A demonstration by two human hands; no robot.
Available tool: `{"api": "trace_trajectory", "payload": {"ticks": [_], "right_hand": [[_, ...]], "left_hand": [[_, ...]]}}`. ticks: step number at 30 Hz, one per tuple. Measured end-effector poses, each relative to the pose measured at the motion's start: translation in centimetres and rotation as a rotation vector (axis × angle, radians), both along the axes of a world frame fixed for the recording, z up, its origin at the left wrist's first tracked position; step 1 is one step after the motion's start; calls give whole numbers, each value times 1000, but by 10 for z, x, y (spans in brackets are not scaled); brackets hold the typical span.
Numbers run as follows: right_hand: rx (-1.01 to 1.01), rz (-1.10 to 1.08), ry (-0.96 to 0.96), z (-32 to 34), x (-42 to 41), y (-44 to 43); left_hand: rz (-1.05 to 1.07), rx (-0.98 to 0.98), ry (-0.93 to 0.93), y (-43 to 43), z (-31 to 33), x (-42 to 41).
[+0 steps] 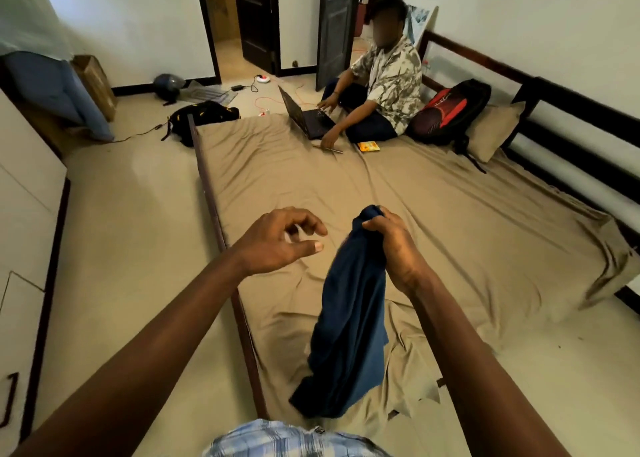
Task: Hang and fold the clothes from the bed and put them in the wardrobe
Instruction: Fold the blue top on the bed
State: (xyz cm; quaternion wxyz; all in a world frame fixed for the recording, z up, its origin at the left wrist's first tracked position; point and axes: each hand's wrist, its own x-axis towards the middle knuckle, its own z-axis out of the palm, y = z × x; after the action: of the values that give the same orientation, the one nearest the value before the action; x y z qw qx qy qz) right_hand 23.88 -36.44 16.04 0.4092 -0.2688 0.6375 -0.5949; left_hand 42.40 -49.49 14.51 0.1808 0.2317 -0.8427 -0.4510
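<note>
Navy cloth (pixel 349 325) hangs from your right grip (pixel 394 245). The fingers and thumb are curled round the bunched top end and clamp it. The cloth's long axis runs from that top end down and toward you, leaning slightly to your left. The gathered end points up and away from you. The loose end points at the near part of the bed (pixel 450 231), close to its left rail. The loose end reaches the tan sheet there, but you cannot tell whether it rests on the sheet or only hangs over it.

Your left grip (pixel 277 242) holds nothing. Its fingers are loosely curved and its thumb is extended. It sits over the bed's left edge, level with the top of the cloth, near it but not touching it.

At the far end of the bed a person (pixel 384 86) sits at a laptop (pixel 311 117). A red and black backpack (pixel 446 110) leans against a pillow (pixel 495 131) beside them.
</note>
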Motion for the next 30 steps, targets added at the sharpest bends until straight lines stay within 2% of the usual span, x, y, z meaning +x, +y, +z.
{"api": "trace_trajectory", "payload": {"ticks": [2,5,8,10,13,15,17,19,20,22,24,26,30], "right_hand": [[22,58,30,-4,-2,0],[-35,184,94,-5,-1,0],[-64,203,141,-8,0,-2],[-73,172,183,-10,-1,-3],[-87,134,221,-11,-3,-2],[-108,114,238,-12,-2,-2],[-139,104,244,-12,2,-2],[-166,108,235,-12,7,-2],[-182,111,233,-10,12,-3],[-224,114,215,-7,22,-6],[-257,95,188,-7,30,-10],[-258,63,187,-11,35,-9],[-130,100,218,-43,33,7]], "left_hand": [[29,-50,11,13,-3,0],[23,53,161,37,-11,-13],[88,129,248,44,-26,-26],[126,155,216,44,-29,-27],[71,167,187,38,-33,-22],[30,98,138,32,-29,-16],[47,-54,84,26,-25,-12],[89,-199,115,24,-21,-9],[86,-210,142,23,-18,-9],[46,-95,147,24,-11,-14],[-11,12,31,20,-6,-20],[-24,-32,-51,14,-4,-21],[100,-28,140,-3,1,-13]]}}
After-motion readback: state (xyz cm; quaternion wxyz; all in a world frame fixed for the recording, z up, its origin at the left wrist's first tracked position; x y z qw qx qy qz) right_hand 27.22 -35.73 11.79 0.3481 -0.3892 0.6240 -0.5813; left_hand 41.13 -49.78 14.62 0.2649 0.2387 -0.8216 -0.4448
